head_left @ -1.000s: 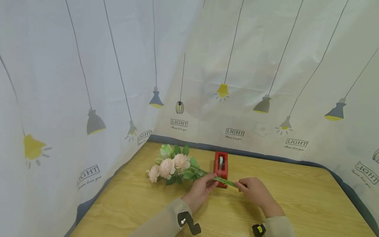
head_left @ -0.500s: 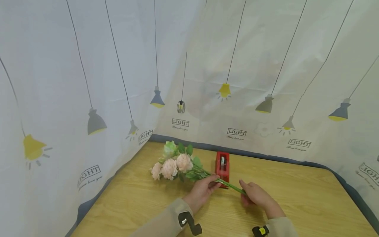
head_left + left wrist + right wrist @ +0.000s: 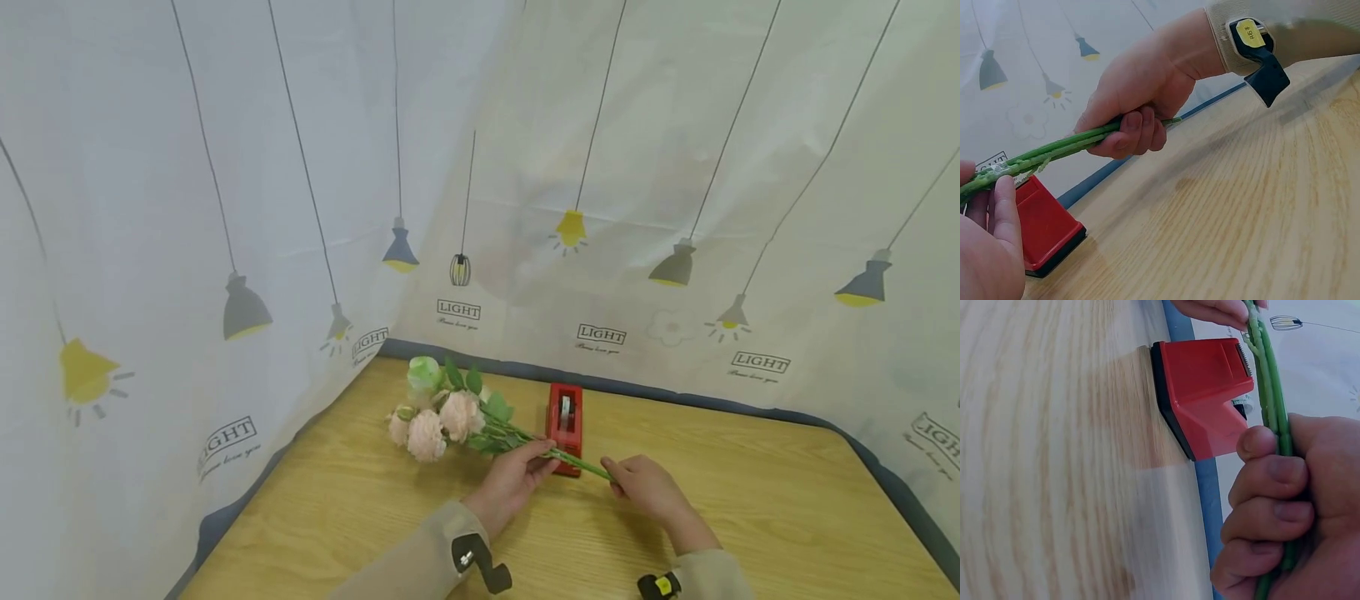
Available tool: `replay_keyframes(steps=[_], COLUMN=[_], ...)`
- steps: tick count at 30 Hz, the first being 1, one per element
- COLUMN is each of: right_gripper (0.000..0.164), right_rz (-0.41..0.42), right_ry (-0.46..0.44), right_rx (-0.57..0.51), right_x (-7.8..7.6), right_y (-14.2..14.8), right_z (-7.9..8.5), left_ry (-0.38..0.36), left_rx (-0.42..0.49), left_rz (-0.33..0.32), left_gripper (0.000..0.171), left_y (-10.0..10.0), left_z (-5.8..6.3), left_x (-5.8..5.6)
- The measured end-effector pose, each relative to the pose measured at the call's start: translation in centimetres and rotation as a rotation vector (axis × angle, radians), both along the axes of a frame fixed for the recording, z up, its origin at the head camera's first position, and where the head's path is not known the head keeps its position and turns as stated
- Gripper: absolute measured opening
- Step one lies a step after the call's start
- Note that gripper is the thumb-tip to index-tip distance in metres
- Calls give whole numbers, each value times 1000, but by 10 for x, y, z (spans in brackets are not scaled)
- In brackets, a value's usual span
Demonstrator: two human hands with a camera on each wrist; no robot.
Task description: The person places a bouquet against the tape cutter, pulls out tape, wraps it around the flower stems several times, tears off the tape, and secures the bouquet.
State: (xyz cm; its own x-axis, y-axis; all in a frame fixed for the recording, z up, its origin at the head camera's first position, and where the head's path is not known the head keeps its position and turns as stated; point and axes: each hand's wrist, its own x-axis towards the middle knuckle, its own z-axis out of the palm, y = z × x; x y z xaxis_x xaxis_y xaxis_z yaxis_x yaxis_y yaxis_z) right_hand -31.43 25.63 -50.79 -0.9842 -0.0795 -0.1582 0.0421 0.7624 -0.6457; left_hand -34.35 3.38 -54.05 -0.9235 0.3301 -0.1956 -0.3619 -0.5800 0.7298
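A bouquet of pale pink flowers [image 3: 438, 423], with one greenish-white bloom and green leaves, lies across the head view with its heads to the left. My left hand [image 3: 513, 483] pinches the green stems [image 3: 1265, 375] partway along, between thumb and fingers. Shiny clear tape [image 3: 1000, 169] appears around the stems beside those fingertips. Toward the cut ends, my right hand [image 3: 649, 487] grips the stems with curled fingers, seen closely in the right wrist view. Just behind the stems stands a red tape dispenser [image 3: 572, 435] with a roll in it.
The wooden table [image 3: 765, 508] stretches out on both sides of the hands. A white curtain [image 3: 517, 275] printed with lamps hangs behind and to the left, its dark blue edge [image 3: 645, 387] meeting the tabletop. Black camera mounts sit on both wrists.
The bouquet has turned about its stems, so the blooms sit in a different arrangement. My right hand dropped lower, then came back up along the stem ends. The left hand stays nearly in place.
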Motion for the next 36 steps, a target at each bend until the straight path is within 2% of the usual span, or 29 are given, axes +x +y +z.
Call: replay_keyframes(steps=[12, 20, 28, 36], right_gripper=[66, 56, 46, 49], right_rz=[28, 50, 41, 82], right_ry=[127, 175, 189, 252], right_rx=[53, 93, 67, 52], right_x=[-1, -1, 0, 3], right_y=[1, 4, 5, 6], right_z=[0, 4, 4, 5], left_ry=[-9, 19, 20, -1], left_rx=[-25, 6, 17, 2], left_rz=[8, 25, 56, 49], left_gripper=[38, 35, 35, 40], left_y=[-2, -1, 0, 1], left_z=[2, 0, 0, 1], left_x=[2, 4, 5, 6])
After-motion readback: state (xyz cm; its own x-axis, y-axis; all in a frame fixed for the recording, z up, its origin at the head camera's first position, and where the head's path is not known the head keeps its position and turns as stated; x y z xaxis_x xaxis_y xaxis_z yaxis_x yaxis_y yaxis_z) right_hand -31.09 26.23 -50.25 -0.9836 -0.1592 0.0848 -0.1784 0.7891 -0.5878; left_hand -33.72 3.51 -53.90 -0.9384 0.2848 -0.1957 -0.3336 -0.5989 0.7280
